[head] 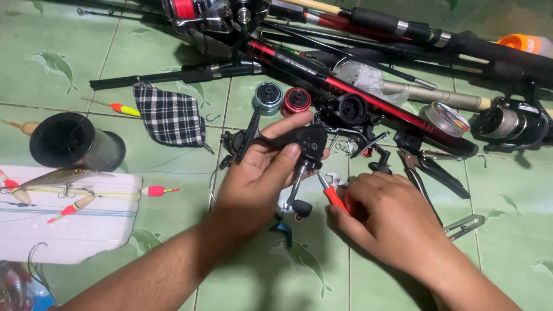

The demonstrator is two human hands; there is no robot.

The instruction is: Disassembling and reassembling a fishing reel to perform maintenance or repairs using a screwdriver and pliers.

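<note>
Head view: we grip black reel [299, 147] in left hand [256, 178], above green floor [173, 201]. Right hand [383, 216] pinches red-handled tool [331, 194], tip just under reel. Judged step: working reel fastener; next calls for steady reel, tip seated.

Home floor used as tackle repair spot. Green tiles [173, 52] w/ dolphin motifs. Fishing rods [368, 86], reels [507, 124], floats [124, 108] spread about.
</note>
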